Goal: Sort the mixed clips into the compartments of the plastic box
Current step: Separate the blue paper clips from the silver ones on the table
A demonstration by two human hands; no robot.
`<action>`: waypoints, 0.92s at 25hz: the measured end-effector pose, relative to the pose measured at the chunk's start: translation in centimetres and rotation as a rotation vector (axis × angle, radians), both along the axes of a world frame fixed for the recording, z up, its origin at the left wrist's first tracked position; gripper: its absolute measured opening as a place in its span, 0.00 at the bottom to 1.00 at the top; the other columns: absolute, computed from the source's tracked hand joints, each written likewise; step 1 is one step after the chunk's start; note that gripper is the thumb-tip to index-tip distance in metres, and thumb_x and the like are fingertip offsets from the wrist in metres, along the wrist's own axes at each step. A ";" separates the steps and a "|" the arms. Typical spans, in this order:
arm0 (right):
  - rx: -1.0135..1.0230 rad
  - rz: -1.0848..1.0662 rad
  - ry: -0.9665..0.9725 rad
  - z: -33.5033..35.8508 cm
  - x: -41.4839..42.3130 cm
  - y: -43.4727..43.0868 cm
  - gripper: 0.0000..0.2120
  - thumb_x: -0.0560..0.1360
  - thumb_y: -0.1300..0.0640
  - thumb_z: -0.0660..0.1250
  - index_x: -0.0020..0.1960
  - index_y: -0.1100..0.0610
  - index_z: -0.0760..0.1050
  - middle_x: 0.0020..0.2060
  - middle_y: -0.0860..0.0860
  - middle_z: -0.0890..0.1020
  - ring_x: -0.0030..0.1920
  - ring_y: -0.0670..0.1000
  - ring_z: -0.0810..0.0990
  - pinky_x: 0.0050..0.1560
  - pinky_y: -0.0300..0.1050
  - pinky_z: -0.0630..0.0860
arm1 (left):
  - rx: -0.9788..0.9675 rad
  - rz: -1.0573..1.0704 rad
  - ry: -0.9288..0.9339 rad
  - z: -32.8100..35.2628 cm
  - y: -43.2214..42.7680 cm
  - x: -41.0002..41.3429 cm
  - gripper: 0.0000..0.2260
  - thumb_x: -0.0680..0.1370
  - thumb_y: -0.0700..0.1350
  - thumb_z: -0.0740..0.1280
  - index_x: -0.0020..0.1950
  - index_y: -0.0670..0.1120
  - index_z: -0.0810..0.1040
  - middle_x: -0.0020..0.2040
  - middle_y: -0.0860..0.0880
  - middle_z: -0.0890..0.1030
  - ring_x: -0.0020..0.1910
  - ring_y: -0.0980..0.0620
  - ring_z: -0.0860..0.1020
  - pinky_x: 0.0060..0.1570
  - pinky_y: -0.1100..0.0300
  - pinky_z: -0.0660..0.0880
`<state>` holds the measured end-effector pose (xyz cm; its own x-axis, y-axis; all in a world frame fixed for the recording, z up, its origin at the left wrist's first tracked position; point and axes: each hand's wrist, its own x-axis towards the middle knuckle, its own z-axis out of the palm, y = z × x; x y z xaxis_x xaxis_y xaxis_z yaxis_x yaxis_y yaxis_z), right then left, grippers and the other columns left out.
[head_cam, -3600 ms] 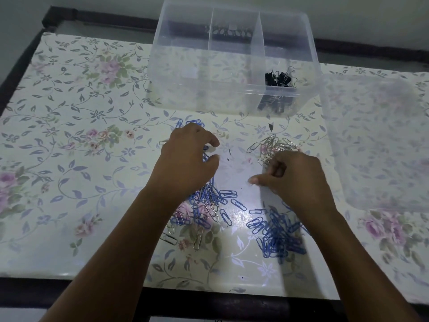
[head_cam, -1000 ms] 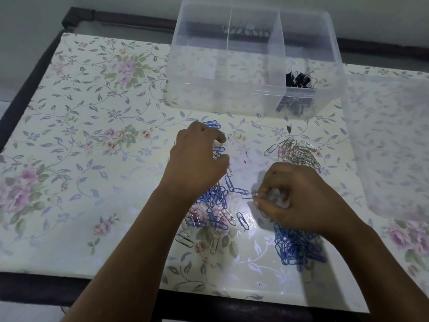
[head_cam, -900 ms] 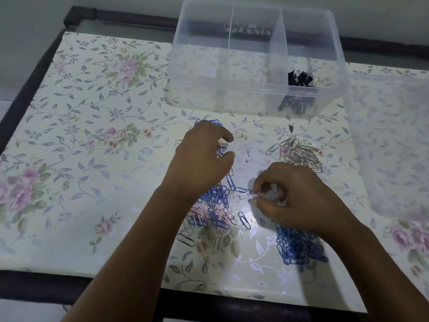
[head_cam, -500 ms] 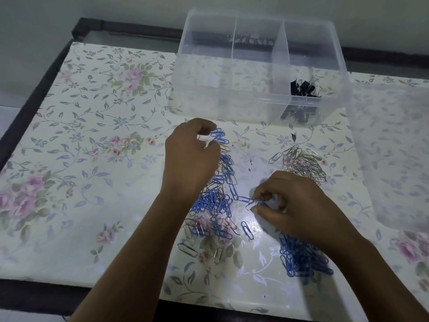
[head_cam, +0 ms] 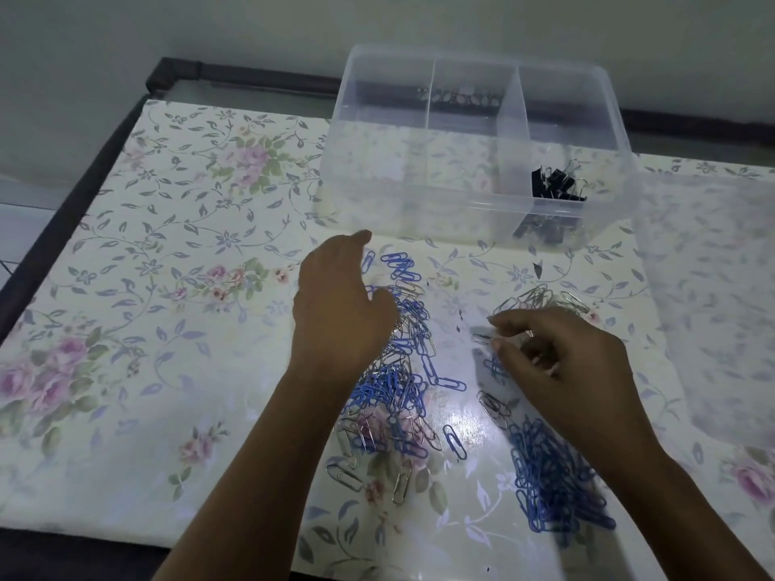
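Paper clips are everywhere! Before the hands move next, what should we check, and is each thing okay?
1. Plastic box open and reachable: ok.
2. Binder clips alone in the right compartment: ok.
3. Silver pile apart from blue pile: ok.
4. Mixed pile sorted: not ok, blue and silver tangled.
5. Right hand pinching one silver clip: cannot tell, blurred.
6. Left hand empty: cannot tell.

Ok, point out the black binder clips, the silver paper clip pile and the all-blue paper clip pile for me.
black binder clips point(head_cam: 555, 184), head view, on a black clip body.
silver paper clip pile point(head_cam: 539, 297), head view, on the pile's middle.
all-blue paper clip pile point(head_cam: 553, 480), head view, on its dense centre.
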<state>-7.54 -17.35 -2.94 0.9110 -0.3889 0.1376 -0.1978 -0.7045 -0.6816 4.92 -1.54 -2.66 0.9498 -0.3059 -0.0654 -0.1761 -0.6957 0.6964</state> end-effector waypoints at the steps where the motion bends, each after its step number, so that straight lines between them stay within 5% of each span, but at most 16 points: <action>1: -0.029 0.027 -0.004 -0.2 0.0 0.0 0.07 0.69 0.62 0.71 0.46 0.54 0.81 0.36 0.38 0.76 0.38 0.35 0.75 0.38 0.22 0.68 | 0.134 -0.103 0.010 -0.5 0.2 0.0 0.28 0.74 0.49 0.58 0.74 0.47 0.59 0.74 0.46 0.62 0.73 0.46 0.57 0.72 0.53 0.55; 4: -0.102 0.146 0.018 -0.8 -0.1 0.1 0.08 0.69 0.59 0.66 0.46 0.54 0.81 0.38 0.42 0.77 0.37 0.37 0.72 0.38 0.29 0.69 | 0.403 -0.295 0.111 -0.8 -0.4 -0.8 0.26 0.80 0.51 0.53 0.76 0.52 0.49 0.78 0.51 0.45 0.76 0.44 0.41 0.73 0.45 0.42; 7: -0.145 0.179 0.003 -0.8 -0.2 0.0 0.09 0.71 0.54 0.62 0.45 0.54 0.81 0.39 0.45 0.79 0.38 0.38 0.71 0.38 0.31 0.69 | 0.210 -0.437 0.018 -0.2 -0.9 -1.3 0.21 0.76 0.54 0.53 0.66 0.50 0.71 0.71 0.48 0.68 0.72 0.45 0.61 0.71 0.46 0.59; 9: -0.158 0.136 -0.038 -0.6 -0.1 -0.3 0.12 0.71 0.53 0.59 0.44 0.55 0.81 0.38 0.47 0.80 0.38 0.41 0.72 0.40 0.30 0.67 | 0.046 -0.406 -0.016 0.2 -0.9 -1.2 0.19 0.72 0.52 0.55 0.51 0.46 0.80 0.53 0.48 0.81 0.54 0.49 0.76 0.57 0.51 0.72; 11: -0.179 0.082 -0.059 -0.4 0.0 -0.5 0.10 0.70 0.56 0.61 0.43 0.56 0.81 0.38 0.48 0.80 0.39 0.43 0.73 0.40 0.31 0.68 | -0.020 -0.322 -0.021 0.3 -0.8 -1.0 0.17 0.71 0.51 0.58 0.52 0.46 0.80 0.51 0.49 0.81 0.51 0.51 0.77 0.54 0.55 0.73; 15: -0.183 0.098 0.010 -1.0 0.0 -0.5 0.10 0.68 0.60 0.65 0.46 0.55 0.81 0.40 0.47 0.80 0.39 0.41 0.72 0.40 0.31 0.67 | 0.195 -0.376 -0.020 -0.1 -0.4 -0.9 0.25 0.69 0.54 0.58 0.65 0.51 0.72 0.68 0.50 0.70 0.69 0.49 0.64 0.67 0.53 0.62; 17: -0.194 0.134 0.037 -1.3 -0.1 -0.7 0.10 0.67 0.59 0.65 0.47 0.54 0.82 0.41 0.48 0.80 0.39 0.42 0.74 0.40 0.32 0.68 | 0.225 -0.441 -0.007 -0.4 -0.5 -1.1 0.22 0.70 0.55 0.61 0.63 0.53 0.75 0.69 0.53 0.68 0.70 0.51 0.61 0.68 0.55 0.60; 20: -0.209 0.153 0.057 -1.4 -0.2 -0.9 0.09 0.67 0.58 0.67 0.45 0.54 0.82 0.40 0.48 0.80 0.39 0.47 0.77 0.40 0.41 0.74 | 0.155 -0.428 -0.065 -0.3 -0.7 -1.1 0.12 0.72 0.54 0.65 0.48 0.48 0.82 0.56 0.53 0.76 0.57 0.54 0.67 0.53 0.61 0.64; 23: -0.247 0.080 0.060 -1.3 -0.3 -1.3 0.05 0.67 0.61 0.72 0.42 0.55 0.83 0.38 0.49 0.80 0.37 0.48 0.77 0.38 0.45 0.76 | 0.154 -0.392 -0.045 -0.3 -0.5 -0.6 0.11 0.73 0.52 0.67 0.38 0.45 0.81 0.46 0.51 0.77 0.49 0.54 0.67 0.49 0.58 0.68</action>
<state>-7.85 -18.69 -4.26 0.9467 -0.2769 0.1647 -0.1697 -0.8631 -0.4757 4.29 -2.06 -2.95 0.7664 -0.6346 -0.0996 -0.4760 -0.6651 0.5753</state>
